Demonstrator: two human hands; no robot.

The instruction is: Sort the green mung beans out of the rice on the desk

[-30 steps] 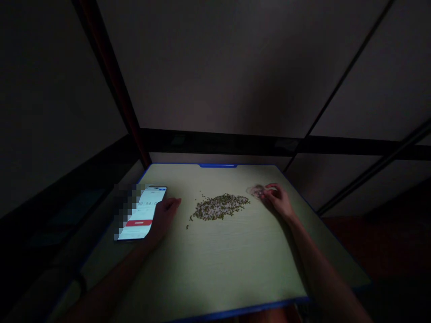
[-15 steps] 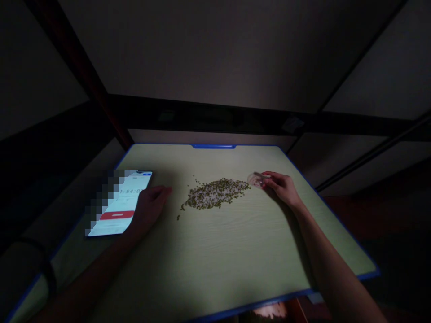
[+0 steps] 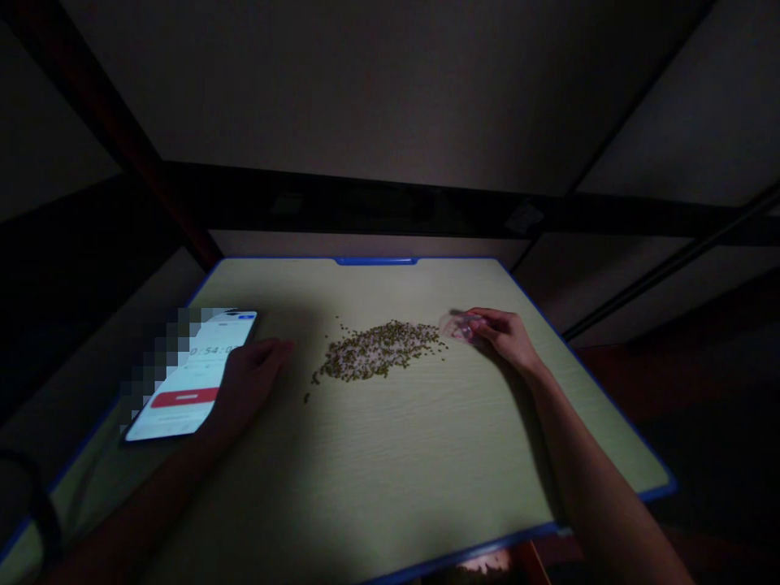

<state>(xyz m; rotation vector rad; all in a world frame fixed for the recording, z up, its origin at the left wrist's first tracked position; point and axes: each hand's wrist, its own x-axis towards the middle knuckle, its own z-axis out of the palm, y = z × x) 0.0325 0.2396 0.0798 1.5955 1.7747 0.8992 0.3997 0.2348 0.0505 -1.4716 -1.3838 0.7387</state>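
Observation:
My right hand point(image 3: 500, 331) is closed on the rim of a small clear, round plastic dish point(image 3: 456, 327), held low at the right end of a loose heap of small green beans mixed with white grains point(image 3: 381, 349). Whether anything lies inside the dish is hard to make out. To the left of the heap, my left hand point(image 3: 254, 372) rests loosely curled on the table, its fingers together, with nothing visible in them. It overlaps the right edge of a lit phone point(image 3: 188, 374) showing a timer and a red button.
The pale wood-grain table point(image 3: 378, 463) has a blue edge. A few stray beans point(image 3: 306, 398) lie off the heap's left end. Dark panels point(image 3: 366, 89) rise behind the table. An orange-edged box point(image 3: 530, 561) shows below the front edge. A dark cable point(image 3: 42, 504) hangs at the lower left.
The camera view has tilted and shifted, so the table sits higher in the picture. The dish in my right hand has changed its tilt slightly. My left hand stays beside the phone.

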